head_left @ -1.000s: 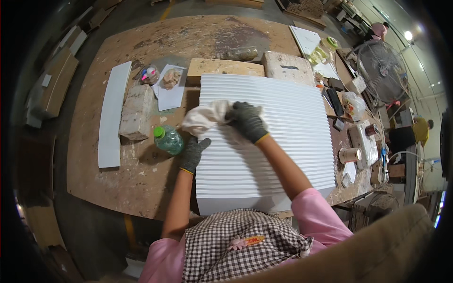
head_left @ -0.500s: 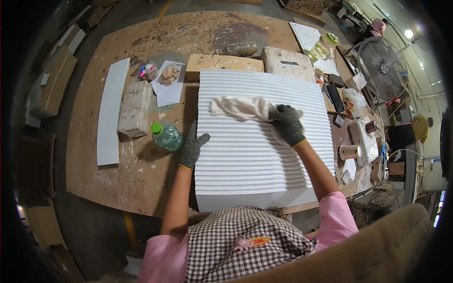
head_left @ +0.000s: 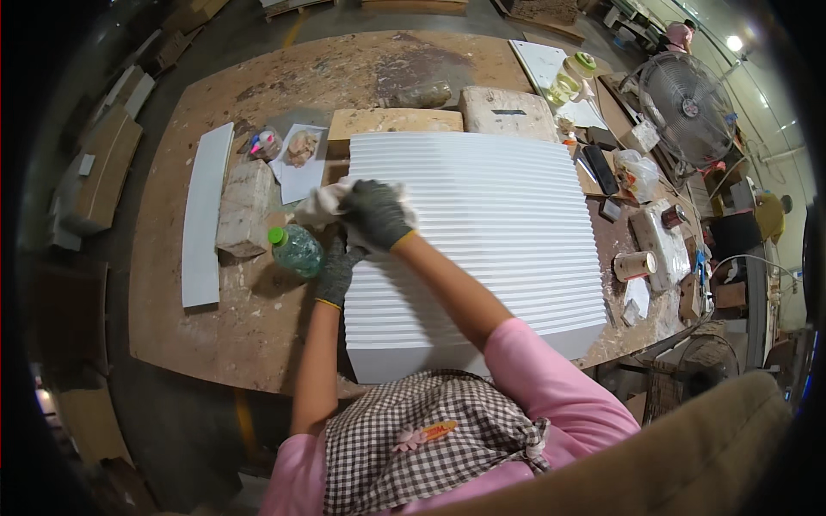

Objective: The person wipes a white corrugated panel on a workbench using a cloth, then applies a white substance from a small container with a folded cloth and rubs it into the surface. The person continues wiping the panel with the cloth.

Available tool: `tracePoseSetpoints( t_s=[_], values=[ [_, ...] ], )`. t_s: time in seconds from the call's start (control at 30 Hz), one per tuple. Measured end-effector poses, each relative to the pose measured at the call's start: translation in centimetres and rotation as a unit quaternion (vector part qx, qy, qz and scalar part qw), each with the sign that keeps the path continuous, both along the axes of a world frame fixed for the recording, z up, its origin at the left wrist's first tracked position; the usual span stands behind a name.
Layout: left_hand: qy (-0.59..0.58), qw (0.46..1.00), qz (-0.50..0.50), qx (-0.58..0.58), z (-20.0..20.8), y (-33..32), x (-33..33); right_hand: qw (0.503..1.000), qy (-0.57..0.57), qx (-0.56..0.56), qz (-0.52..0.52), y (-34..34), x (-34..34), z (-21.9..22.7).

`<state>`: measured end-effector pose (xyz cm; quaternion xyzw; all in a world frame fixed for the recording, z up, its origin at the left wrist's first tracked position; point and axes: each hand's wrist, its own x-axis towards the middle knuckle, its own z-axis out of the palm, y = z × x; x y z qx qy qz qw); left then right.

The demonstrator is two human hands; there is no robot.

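A white panel with ridges running across it (head_left: 490,224) lies in front of me, its plain lower edge nearest my body. My right hand (head_left: 374,213), in a grey knit glove, is closed on a white cloth (head_left: 320,206) at the panel's left edge; part of the cloth hangs past that edge. Just below it, my gloved left hand (head_left: 337,273) rests against the panel's left side, its fingers partly hidden by the right hand. Beside the left hand stands a clear bottle with a green cap (head_left: 297,251).
Left of the bottle are a wrapped block (head_left: 247,211) and a long white board (head_left: 205,224). Behind the panel sit a wooden block (head_left: 387,120) and another wrapped block (head_left: 508,113). A paper cup (head_left: 634,266), a phone (head_left: 601,169) and a large fan (head_left: 686,107) are on the right.
My right hand has swept the cloth leftward across the ridges, from the panel's upper middle to its left edge. My left hand stays at the panel's left side.
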<state>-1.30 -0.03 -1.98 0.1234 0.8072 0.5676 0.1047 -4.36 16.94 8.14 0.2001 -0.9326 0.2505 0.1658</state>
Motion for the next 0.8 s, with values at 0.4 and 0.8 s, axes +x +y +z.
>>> tracePoseSetpoints(
  t_s=[0.4, 0.8],
  values=[
    [-0.078, 0.985, 0.012, 0.152, 1.6, 0.6, 1.0, 0.956, -0.075, 0.225, -0.173, 27.1, 13.6, 10.4],
    [-0.065, 0.987, -0.009, 0.149, 2.5, 1.1, 0.9, 0.944, 0.028, 0.254, -0.21, 5.5, 7.1, -2.5]
  ],
)
